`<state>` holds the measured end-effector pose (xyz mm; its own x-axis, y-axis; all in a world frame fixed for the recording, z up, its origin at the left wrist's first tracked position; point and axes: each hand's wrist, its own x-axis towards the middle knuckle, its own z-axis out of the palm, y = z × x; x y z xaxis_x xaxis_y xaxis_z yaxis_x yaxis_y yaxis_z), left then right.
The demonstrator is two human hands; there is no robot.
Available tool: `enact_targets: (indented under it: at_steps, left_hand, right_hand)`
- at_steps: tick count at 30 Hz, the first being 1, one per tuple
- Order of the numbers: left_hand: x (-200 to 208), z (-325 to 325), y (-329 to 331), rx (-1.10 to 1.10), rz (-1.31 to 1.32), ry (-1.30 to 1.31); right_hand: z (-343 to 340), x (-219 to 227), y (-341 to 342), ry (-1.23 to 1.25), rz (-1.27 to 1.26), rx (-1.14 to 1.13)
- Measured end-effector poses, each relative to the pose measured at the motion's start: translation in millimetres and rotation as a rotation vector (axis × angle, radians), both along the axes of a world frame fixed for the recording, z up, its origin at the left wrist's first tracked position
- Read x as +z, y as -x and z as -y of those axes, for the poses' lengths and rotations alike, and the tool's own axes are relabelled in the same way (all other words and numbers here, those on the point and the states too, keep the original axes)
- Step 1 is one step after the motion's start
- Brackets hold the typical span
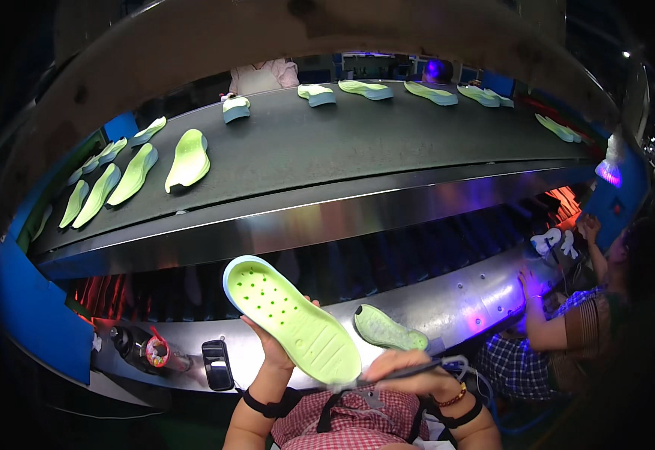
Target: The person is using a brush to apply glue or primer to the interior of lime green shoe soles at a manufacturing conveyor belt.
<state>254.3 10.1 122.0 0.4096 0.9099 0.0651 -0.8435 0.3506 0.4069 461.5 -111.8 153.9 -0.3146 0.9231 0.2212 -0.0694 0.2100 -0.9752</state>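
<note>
My left hand (273, 346) grips a shoe sole (290, 319) from beneath, fingers showing at its far edge. The sole is yellow-green with a pale blue rim, several small holes in its upper half and grooves lower down. Its inner side faces up, tilted. In my right hand (410, 375) is a dark-handled brush (406, 370), with its pale, blurred tip at the sole's near end. A tube or cord lies close behind the handle. Right of the held sole, a second green piece (387, 328), shaped like a sole with a dark tip, lies on the metal ledge (447, 304).
Beyond a metal rail (305, 208), a dark conveyor belt (357, 139) carries several soles. A bottle (129, 349), a cup (158, 351) and a black case (217, 365) stand at left. Orange-glowing slats (564, 206) lie under the belt. A co-worker (560, 330) sits at right.
</note>
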Motion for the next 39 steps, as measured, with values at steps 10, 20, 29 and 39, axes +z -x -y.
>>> enact_targets:
  at_steps: [10, 20, 29, 39]
  left_hand:
    - [9.4, -6.8, -2.9, -0.044, 0.019, -0.203]
    - [46.4, 63.6, -37.1, 0.012, 0.011, -0.116]
    - [17.3, 22.7, -30.9, -0.087, -0.017, 0.016]
    - [14.1, 12.9, -24.1, -0.082, -0.098, -0.014]
  right_hand:
    - [-7.1, -15.6, -10.4, 0.185, -0.282, 0.0]
    - [-6.0, -11.0, 31.8, 0.527, -1.124, -0.155]
    - [-9.1, 13.3, 21.7, -0.117, -0.036, -0.199]
    - [-30.7, 27.2, 5.1, -0.198, 0.177, -0.278]
